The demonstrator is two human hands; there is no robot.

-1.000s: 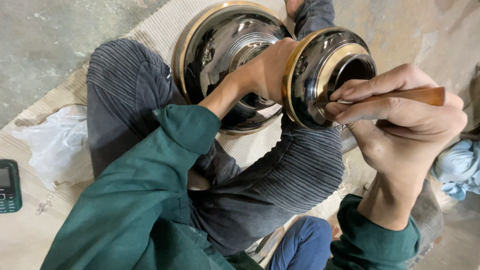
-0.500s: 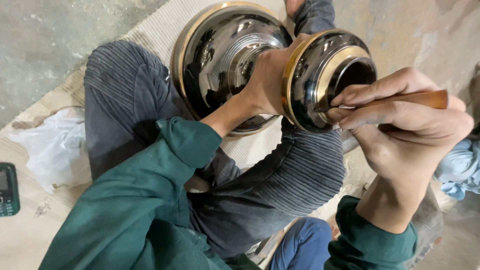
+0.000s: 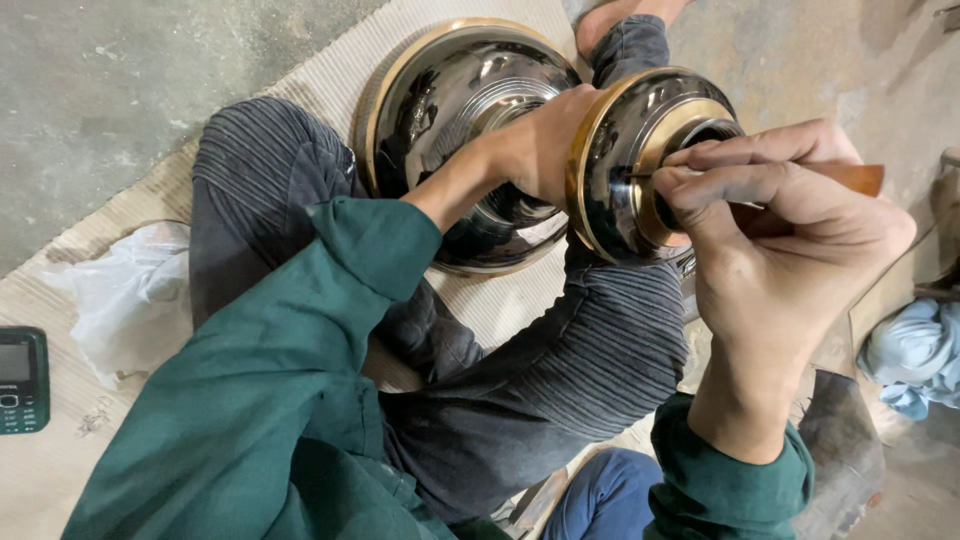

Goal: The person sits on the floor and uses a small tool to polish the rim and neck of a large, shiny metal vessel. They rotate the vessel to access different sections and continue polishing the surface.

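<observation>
Left hand [image 3: 540,140] wraps the neck of the pot [image 3: 640,165] over the lap; right hand [image 3: 790,240] pinches a wooden-handled tool [image 3: 850,178] at its mouth. Polished metal — likely rigid, weighty and slick, so the narrow neck looks the surest hold.

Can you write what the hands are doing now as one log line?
left hand: gripping shiny metal vessel | right hand: pressing wooden-handled tool to its rim

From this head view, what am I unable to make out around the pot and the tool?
- Tool tip: head view, hidden by the right hand and its fingers; only the wooden handle shows.
- Left hand: its fingers are behind the dark metal pot.
- Large bowl: partly covered by the left forearm.
- Phone: cut by the left edge.
</observation>
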